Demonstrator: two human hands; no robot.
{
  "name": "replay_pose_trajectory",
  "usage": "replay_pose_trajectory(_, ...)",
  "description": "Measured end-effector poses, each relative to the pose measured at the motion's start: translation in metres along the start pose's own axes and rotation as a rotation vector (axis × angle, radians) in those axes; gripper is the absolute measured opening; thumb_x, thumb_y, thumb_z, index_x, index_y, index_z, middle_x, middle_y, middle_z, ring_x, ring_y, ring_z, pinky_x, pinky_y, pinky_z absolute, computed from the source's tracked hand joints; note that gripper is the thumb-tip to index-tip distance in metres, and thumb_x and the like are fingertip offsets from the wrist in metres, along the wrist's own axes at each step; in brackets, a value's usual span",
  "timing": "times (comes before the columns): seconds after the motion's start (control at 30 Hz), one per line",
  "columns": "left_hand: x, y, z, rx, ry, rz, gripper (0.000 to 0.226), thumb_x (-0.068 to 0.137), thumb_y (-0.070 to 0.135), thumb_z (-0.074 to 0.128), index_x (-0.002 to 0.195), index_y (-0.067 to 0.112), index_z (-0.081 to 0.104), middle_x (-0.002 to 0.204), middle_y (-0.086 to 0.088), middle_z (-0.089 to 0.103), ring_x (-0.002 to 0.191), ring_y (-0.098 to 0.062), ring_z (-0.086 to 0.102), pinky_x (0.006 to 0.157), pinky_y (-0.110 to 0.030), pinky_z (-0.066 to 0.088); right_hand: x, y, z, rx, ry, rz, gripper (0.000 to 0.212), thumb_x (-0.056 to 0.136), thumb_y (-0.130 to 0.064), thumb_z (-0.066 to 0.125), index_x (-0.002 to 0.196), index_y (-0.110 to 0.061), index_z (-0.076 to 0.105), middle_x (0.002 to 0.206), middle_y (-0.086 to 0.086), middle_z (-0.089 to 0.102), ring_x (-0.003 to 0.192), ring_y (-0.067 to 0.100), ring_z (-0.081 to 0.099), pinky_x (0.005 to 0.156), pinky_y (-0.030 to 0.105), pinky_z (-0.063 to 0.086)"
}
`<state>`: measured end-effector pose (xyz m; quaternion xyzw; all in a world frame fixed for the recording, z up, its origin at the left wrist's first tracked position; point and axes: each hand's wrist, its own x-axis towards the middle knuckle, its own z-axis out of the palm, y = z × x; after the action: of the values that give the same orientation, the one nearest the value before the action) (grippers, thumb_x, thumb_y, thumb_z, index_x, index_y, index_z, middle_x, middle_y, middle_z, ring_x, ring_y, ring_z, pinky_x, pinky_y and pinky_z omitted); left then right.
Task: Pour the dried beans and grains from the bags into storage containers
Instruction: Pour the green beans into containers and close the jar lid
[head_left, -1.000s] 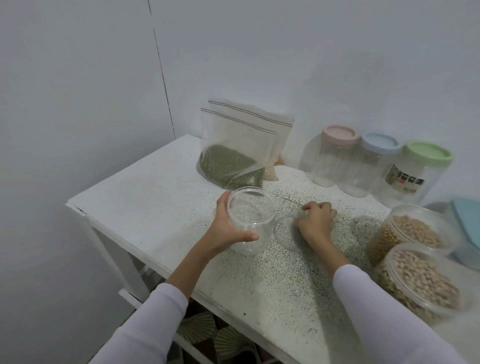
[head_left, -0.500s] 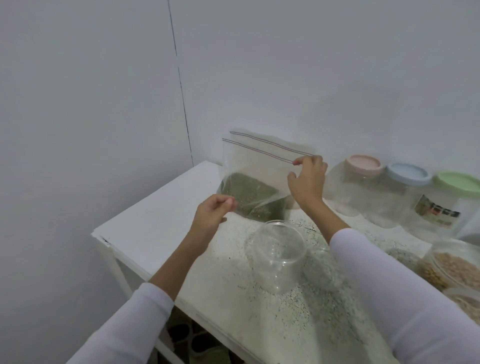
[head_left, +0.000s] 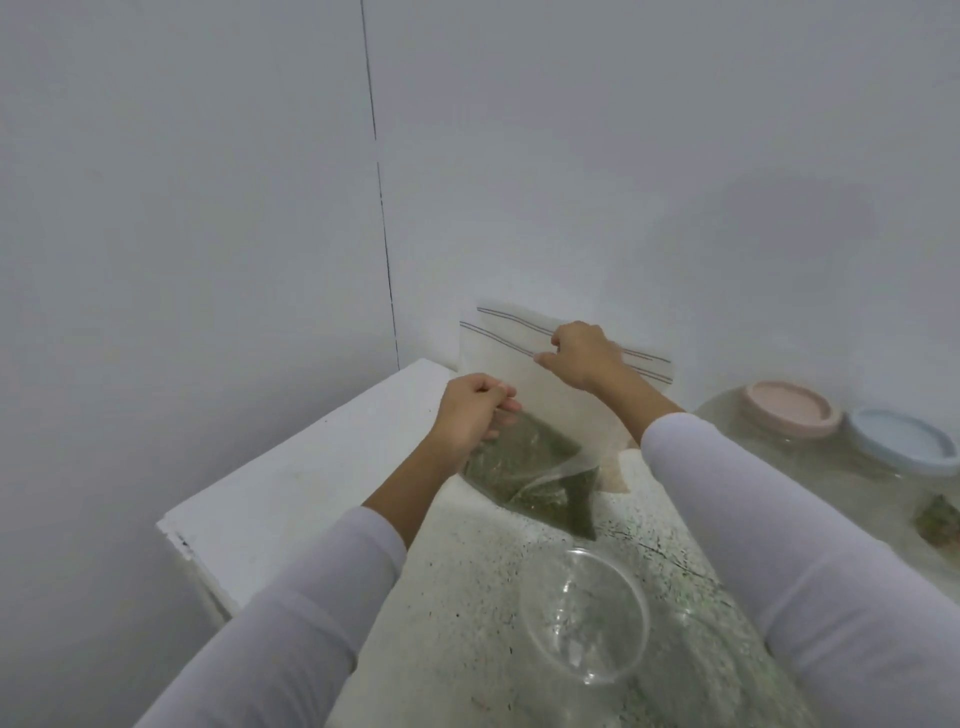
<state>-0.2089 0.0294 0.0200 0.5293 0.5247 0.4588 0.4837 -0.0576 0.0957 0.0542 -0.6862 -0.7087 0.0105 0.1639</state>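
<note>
A clear zip bag of small green beans stands against the wall at the back of the white table. My left hand grips the bag's left side, just above the beans. At the zip strip along the top edge, my right hand pinches the bag. A second zip bag stands behind it, mostly hidden. An empty clear jar without a lid stands in front of the bag, between my forearms.
A jar with a pink lid and one with a blue lid stand at the right against the wall. The table's left edge and front-left corner lie close to my left arm.
My left hand has closed on the bag's left side. My right hand has moved left along the top strip. The bag's lower part is tilted and creased, and the view has moved closer.
</note>
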Motion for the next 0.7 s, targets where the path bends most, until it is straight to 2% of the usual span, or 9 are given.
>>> replay_pose_trajectory(0.07, 0.012, 0.001, 0.002, -0.008, -0.002, -0.017, 0.019, 0.099, 0.014, 0.046, 0.088, 0.011, 0.061, 0.079, -0.001, 0.068, 0.063, -0.011, 0.061, 0.058, -0.023, 0.045, 0.010, -0.003, 0.006, 0.040, -0.051, -0.001, 0.029, 0.094, -0.030, 0.052, 0.096, -0.005, 0.064, 0.102, 0.014, 0.062, 0.105, 0.032, 0.058, 0.075, 0.032, 0.042)
replay_pose_trajectory(0.17, 0.028, 0.000, 0.005, -0.034, -0.006, -0.038, 0.021, 0.099, 0.014, 0.046, 0.084, 0.011, 0.060, 0.080, -0.002, 0.069, 0.063, -0.013, 0.062, 0.060, -0.025, 0.047, 0.020, -0.009, 0.013, 0.108, -0.054, 0.026, 0.021, 0.087, -0.014, 0.053, 0.090, 0.000, 0.068, 0.088, 0.015, 0.064, 0.085, 0.028, 0.060, 0.065, 0.028, 0.039)
replay_pose_trajectory(0.23, 0.038, 0.001, 0.008, -0.115, -0.001, -0.063, 0.020, 0.099, 0.016, 0.047, 0.084, 0.010, 0.058, 0.079, -0.003, 0.067, 0.063, -0.015, 0.061, 0.060, -0.025, 0.048, 0.023, -0.012, 0.015, 0.265, -0.086, 0.045, 0.019, 0.078, -0.009, 0.060, 0.082, 0.007, 0.069, 0.070, 0.020, 0.059, 0.067, 0.019, 0.053, 0.060, 0.027, 0.040)
replay_pose_trajectory(0.3, 0.046, 0.000, 0.010, -0.200, 0.022, -0.088, 0.023, 0.100, 0.022, 0.047, 0.086, 0.007, 0.057, 0.073, -0.005, 0.064, 0.060, -0.017, 0.060, 0.056, -0.025, 0.050, 0.017, -0.016, 0.012, 0.476, -0.143, 0.034, 0.019, 0.073, -0.008, 0.067, 0.076, 0.010, 0.069, 0.063, 0.019, 0.058, 0.059, 0.014, 0.048, 0.058, 0.026, 0.040)
replay_pose_trajectory(0.4, 0.051, -0.005, 0.011, -0.299, 0.028, -0.149, 0.028, 0.099, 0.028, 0.051, 0.087, 0.005, 0.060, 0.065, -0.004, 0.057, 0.056, -0.016, 0.059, 0.054, -0.027, 0.053, 0.007, -0.018, 0.009, 0.596, -0.166, 0.039, 0.019, 0.072, -0.009, 0.073, 0.076, 0.009, 0.070, 0.059, 0.006, 0.055, 0.053, 0.011, 0.046, 0.054, 0.022, 0.039)
replay_pose_trajectory(0.57, 0.047, -0.016, 0.005, -0.490, -0.045, -0.152, 0.022, 0.098, 0.019, 0.053, 0.079, 0.006, 0.052, 0.065, -0.007, 0.054, 0.057, -0.019, 0.059, 0.058, -0.029, 0.055, -0.009, -0.016, 0.014, 0.903, -0.242, 0.135, 0.013, 0.072, -0.001, 0.076, 0.068, 0.003, 0.064, 0.044, 0.002, 0.050, 0.035, 0.007, 0.041, 0.040, 0.018, 0.032)
replay_pose_trajectory(0.63, 0.045, -0.017, 0.004, -0.521, -0.069, -0.121, 0.021, 0.098, 0.015, 0.052, 0.078, 0.007, 0.048, 0.067, -0.009, 0.053, 0.056, -0.019, 0.057, 0.056, -0.027, 0.054, -0.013, -0.016, 0.017, 1.041, -0.267, 0.232, 0.011, 0.072, 0.000, 0.074, 0.068, 0.001, 0.064, 0.050, 0.005, 0.055, 0.041, 0.012, 0.045, 0.041, 0.018, 0.032)
replay_pose_trajectory(0.7, 0.043, -0.018, 0.006, -0.553, -0.091, -0.097, 0.022, 0.099, 0.013, 0.049, 0.077, 0.008, 0.046, 0.067, -0.010, 0.051, 0.055, -0.018, 0.053, 0.053, -0.025, 0.052, -0.013, -0.016, 0.020, 1.180, -0.295, 0.325, 0.006, 0.074, 0.001, 0.072, 0.076, 0.005, 0.067, 0.061, 0.010, 0.061, 0.048, 0.015, 0.051, 0.044, 0.020, 0.038)
